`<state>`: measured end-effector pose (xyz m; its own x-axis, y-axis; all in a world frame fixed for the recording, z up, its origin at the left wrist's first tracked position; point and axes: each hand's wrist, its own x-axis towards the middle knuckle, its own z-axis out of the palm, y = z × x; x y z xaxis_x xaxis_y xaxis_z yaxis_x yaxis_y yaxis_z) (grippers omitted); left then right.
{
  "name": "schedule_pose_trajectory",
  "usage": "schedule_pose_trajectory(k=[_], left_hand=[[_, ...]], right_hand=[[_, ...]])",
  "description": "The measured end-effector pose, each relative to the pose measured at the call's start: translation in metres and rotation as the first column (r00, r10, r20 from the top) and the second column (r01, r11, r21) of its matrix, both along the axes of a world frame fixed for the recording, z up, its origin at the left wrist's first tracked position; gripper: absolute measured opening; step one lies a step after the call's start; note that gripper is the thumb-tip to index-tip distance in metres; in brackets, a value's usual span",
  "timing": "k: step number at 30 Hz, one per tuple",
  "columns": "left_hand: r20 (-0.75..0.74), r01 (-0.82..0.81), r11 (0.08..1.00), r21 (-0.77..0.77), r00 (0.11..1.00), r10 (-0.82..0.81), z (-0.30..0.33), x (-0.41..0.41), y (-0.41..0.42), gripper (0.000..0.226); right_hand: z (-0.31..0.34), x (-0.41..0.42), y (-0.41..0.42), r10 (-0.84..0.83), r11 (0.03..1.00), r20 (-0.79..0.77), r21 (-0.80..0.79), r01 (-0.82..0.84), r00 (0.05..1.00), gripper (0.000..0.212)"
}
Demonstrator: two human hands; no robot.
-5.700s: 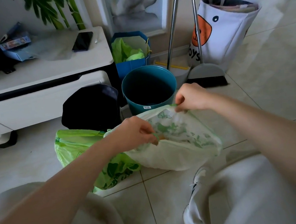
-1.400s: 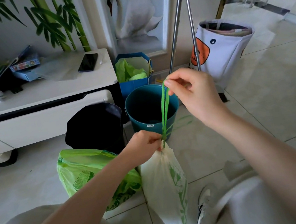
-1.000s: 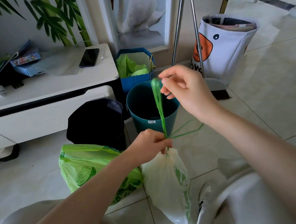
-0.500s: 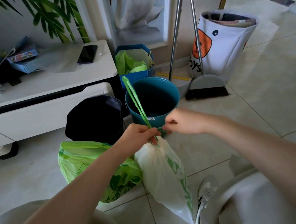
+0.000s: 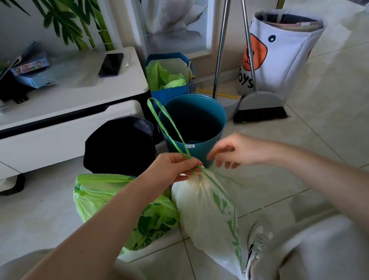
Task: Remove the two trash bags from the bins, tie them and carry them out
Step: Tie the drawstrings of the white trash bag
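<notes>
A white trash bag [image 5: 207, 213] with green print hangs at centre, its neck gathered tight. My left hand [image 5: 173, 167] pinches that neck and the base of its green drawstring [image 5: 166, 123], whose loop stands up in front of the teal bin [image 5: 193, 120]. My right hand [image 5: 235, 150] hovers just right of the neck, fingers spread, holding nothing. A green trash bag [image 5: 105, 194] lies on the floor to the left, its mouth open. A black bin [image 5: 119, 144] stands behind it beside the teal bin.
A white low cabinet [image 5: 56, 120] with a phone [image 5: 110, 64] is at the left. A blue paper bag [image 5: 169, 77], a broom [image 5: 259, 109] and a white toy bag [image 5: 282, 50] stand behind the bins. My knees and a shoe [image 5: 257, 246] are below.
My right hand pulled the drawstring up, brought it down to the bag's neck, then let go and opened. The drawstring loop now stands up to the left. My left hand kept the neck.
</notes>
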<state>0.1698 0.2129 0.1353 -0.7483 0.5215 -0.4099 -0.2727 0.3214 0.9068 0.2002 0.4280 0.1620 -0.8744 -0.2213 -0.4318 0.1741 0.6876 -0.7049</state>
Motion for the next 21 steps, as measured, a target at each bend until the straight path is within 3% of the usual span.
schedule_pose_trajectory(k=[6,14,21], left_hand=[[-0.080,0.068,0.995,-0.069,0.994,-0.073,0.000,0.001,-0.002,0.011],[-0.211,0.022,0.982,-0.188,0.975,-0.062,0.005,-0.004,-0.005,0.008],[-0.344,0.060,0.927,-0.371,0.918,-0.197,0.003,-0.008,-0.007,0.004]], right_hand=[[-0.027,0.003,-0.033,0.082,0.991,0.026,-0.111,-0.079,0.996,0.031],[-0.031,-0.007,-0.033,0.046,0.996,-0.086,-0.078,-0.053,0.995,0.012],[-0.031,-0.010,-0.033,0.048,0.993,0.015,-0.109,-0.046,0.999,0.007]])
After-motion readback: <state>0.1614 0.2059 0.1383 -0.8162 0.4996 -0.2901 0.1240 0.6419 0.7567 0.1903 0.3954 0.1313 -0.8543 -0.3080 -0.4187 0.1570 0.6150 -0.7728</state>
